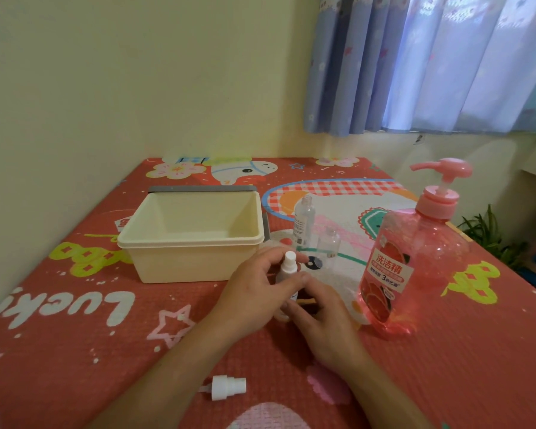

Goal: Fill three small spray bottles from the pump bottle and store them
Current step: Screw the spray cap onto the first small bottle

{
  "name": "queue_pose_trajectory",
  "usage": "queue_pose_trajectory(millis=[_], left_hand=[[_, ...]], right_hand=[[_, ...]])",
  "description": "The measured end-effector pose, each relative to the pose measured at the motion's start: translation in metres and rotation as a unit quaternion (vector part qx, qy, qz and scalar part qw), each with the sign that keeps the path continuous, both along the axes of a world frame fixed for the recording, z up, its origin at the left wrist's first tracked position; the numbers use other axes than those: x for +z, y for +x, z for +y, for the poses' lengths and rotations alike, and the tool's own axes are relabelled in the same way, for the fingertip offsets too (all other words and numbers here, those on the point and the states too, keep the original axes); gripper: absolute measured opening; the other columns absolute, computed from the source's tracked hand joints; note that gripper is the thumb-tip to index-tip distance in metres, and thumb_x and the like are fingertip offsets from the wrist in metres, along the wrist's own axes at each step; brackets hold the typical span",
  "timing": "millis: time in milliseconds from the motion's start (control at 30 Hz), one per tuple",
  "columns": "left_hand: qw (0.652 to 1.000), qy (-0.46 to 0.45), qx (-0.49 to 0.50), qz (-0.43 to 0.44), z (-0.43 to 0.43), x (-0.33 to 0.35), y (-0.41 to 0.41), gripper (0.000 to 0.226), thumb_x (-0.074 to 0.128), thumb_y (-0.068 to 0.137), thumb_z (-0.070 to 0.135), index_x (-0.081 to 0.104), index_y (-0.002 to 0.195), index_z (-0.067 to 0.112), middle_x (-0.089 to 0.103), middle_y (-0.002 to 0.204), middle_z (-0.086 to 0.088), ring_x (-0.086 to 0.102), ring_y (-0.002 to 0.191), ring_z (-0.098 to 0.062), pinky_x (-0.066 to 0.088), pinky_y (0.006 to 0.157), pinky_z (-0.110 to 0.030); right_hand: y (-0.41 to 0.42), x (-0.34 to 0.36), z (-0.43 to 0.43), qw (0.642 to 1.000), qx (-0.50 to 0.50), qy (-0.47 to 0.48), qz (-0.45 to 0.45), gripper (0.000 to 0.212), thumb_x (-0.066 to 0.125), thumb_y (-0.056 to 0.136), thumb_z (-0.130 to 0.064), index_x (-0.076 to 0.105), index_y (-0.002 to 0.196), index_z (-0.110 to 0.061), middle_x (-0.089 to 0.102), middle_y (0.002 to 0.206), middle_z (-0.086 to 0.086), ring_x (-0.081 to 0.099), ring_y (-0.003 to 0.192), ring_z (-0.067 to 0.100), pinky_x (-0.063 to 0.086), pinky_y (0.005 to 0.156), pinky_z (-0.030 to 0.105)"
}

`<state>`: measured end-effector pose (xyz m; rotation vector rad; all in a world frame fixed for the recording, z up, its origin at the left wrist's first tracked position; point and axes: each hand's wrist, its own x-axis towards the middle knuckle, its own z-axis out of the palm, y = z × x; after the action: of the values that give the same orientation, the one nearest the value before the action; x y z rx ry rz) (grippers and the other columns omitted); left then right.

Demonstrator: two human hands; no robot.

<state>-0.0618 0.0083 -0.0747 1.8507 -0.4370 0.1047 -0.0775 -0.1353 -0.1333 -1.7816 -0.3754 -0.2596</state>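
Near the middle of the red patterned mat (75, 351), the small spray bottle (284, 274) stood upright between both hands, its white spray head on. Only the head and upper body showed, the rest being covered by fingers. The left hand (254, 294) curled round it from the left and the right hand (321, 318) closed on its lower part from the right, though the exact finger contact was hard to make out. Behind them, two uncapped bottles, a taller clear bottle (304, 219) and a shorter clear bottle (328, 246), were faint against the mat. The pink pump bottle (415, 258) stood to the right, the cream bin (195, 267) to the left, and a loose spray head (228, 387) lay nearer the camera.
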Motion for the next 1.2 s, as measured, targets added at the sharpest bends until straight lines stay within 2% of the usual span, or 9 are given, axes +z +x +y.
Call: queue_pose_trajectory(millis=[167, 300, 433, 500, 633, 700, 1000, 1100, 1200], left_hand=[[1.0, 0.01, 0.005, 0.02, -0.0019, 0.0024, -0.0018, 0.025, 0.069, 0.078, 0.037, 0.057, 0.099, 0.041, 0.073, 0.097, 0.015, 0.069, 0.095, -0.009, 0.055, 0.09, -0.044], [1.0, -0.018, -0.006, 0.024, -0.0009, 0.0003, -0.0013, 0.015, 0.069, 0.087, 0.021, 0.065, 0.095, 0.032, 0.073, 0.102, 0.012, 0.069, 0.097, -0.007, 0.056, 0.089, -0.036], [1.0, -0.023, 0.003, -0.011, -0.0014, -0.0016, -0.0026, 0.017, 0.068, 0.084, 0.024, 0.067, 0.095, 0.037, 0.061, 0.102, 0.014, 0.064, 0.1, -0.007, 0.053, 0.089, -0.028], [1.0, -0.021, 0.001, -0.007, -0.0008, -0.0018, -0.002, 0.019, 0.07, 0.081, 0.026, 0.067, 0.096, 0.038, 0.062, 0.101, 0.011, 0.065, 0.098, -0.007, 0.054, 0.09, -0.03], [0.999, -0.036, 0.011, 0.031, -0.0004, -0.0008, -0.0008, 0.025, 0.074, 0.083, 0.019, 0.063, 0.099, 0.034, 0.071, 0.096, 0.006, 0.069, 0.092, -0.01, 0.056, 0.089, -0.04], [0.999, -0.041, 0.009, 0.028, -0.0004, -0.0005, -0.0013, 0.022, 0.073, 0.084, 0.016, 0.062, 0.095, 0.032, 0.073, 0.094, 0.008, 0.07, 0.093, -0.01, 0.056, 0.09, -0.041], [0.997, -0.066, -0.013, 0.032, 0.0013, 0.0028, -0.0063, 0.023, 0.067, 0.089, 0.01, 0.07, 0.1, 0.029, 0.072, 0.101, 0.009, 0.069, 0.097, -0.004, 0.054, 0.084, -0.021], [0.998, -0.057, -0.008, -0.01, 0.004, 0.0022, -0.0053, 0.026, 0.069, 0.088, 0.008, 0.071, 0.104, 0.027, 0.06, 0.104, 0.015, 0.063, 0.103, 0.0, 0.049, 0.083, -0.013], [0.998, -0.057, -0.002, -0.016, 0.0075, 0.0019, -0.0054, 0.033, 0.07, 0.087, 0.008, 0.07, 0.106, 0.034, 0.059, 0.102, 0.024, 0.061, 0.107, 0.0, 0.05, 0.084, -0.014]], right_hand=[[0.0013, -0.0008, 0.0006, 1.0, 0.007, -0.01, -0.002, 0.026, 0.068, 0.094, -0.019, 0.068, 0.119, -0.02, 0.075, 0.105, -0.003, 0.072, 0.094, 0.015, 0.058, 0.079, 0.037], [0.0003, 0.0035, 0.0003, 1.0, 0.01, -0.007, -0.009, 0.025, 0.068, 0.093, -0.012, 0.069, 0.117, -0.018, 0.075, 0.101, -0.005, 0.072, 0.089, 0.01, 0.055, 0.075, 0.023], [-0.0003, 0.0028, 0.0005, 1.0, 0.009, -0.007, -0.013, 0.022, 0.068, 0.093, -0.012, 0.07, 0.114, -0.017, 0.075, 0.097, -0.004, 0.072, 0.085, 0.011, 0.056, 0.073, 0.026], [-0.0003, 0.0028, 0.0007, 1.0, 0.009, -0.005, -0.006, 0.018, 0.068, 0.094, -0.014, 0.07, 0.111, -0.017, 0.075, 0.097, -0.002, 0.072, 0.086, 0.012, 0.057, 0.074, 0.03], [-0.0005, 0.003, 0.0004, 1.0, 0.006, -0.015, -0.011, 0.02, 0.069, 0.093, -0.013, 0.07, 0.113, -0.018, 0.075, 0.1, -0.004, 0.071, 0.089, 0.008, 0.053, 0.076, 0.021], [-0.0003, 0.0032, 0.0008, 1.0, 0.006, -0.017, -0.014, 0.022, 0.069, 0.092, -0.014, 0.07, 0.114, -0.02, 0.075, 0.101, -0.006, 0.071, 0.092, 0.008, 0.054, 0.077, 0.023], [-0.001, 0.0029, 0.0013, 1.0, 0.002, -0.006, -0.013, 0.025, 0.07, 0.092, -0.011, 0.07, 0.115, -0.02, 0.076, 0.099, -0.003, 0.072, 0.088, 0.011, 0.057, 0.075, 0.027], [-0.001, 0.0039, 0.0022, 1.0, 0.003, -0.003, -0.009, 0.026, 0.07, 0.091, -0.011, 0.07, 0.116, -0.02, 0.076, 0.101, -0.002, 0.073, 0.088, 0.014, 0.058, 0.076, 0.031], [-0.0005, 0.004, 0.0022, 1.0, 0.006, -0.013, 0.004, 0.025, 0.071, 0.092, -0.014, 0.071, 0.115, -0.022, 0.076, 0.1, -0.003, 0.074, 0.086, 0.014, 0.059, 0.076, 0.033]])
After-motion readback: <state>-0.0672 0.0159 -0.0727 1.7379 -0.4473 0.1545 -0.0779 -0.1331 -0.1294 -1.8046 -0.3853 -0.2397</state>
